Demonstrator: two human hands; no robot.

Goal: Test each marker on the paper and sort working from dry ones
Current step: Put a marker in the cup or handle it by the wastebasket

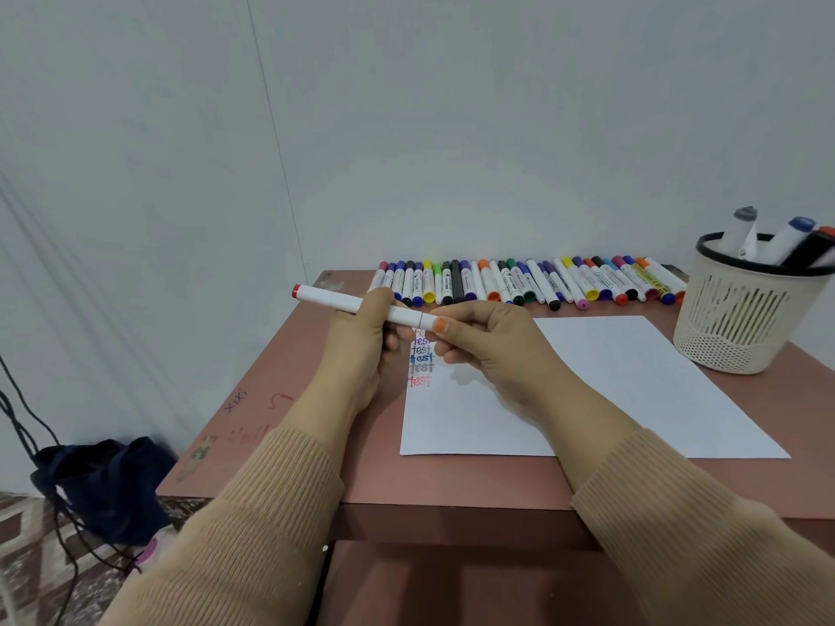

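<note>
Two hands share one white plastic marker with a red end [334,301], held over the far-left corner of the white paper sheet [632,390]. Your left hand [361,341] grips the barrel; your right hand [492,343] pinches the right tip, likely the cap. The long axis runs left-right, so pull sideways.

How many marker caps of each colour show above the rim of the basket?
Above the rim of the basket:
Grey cap: 1
Blue cap: 1
Red cap: 1
Total: 3 caps
</note>
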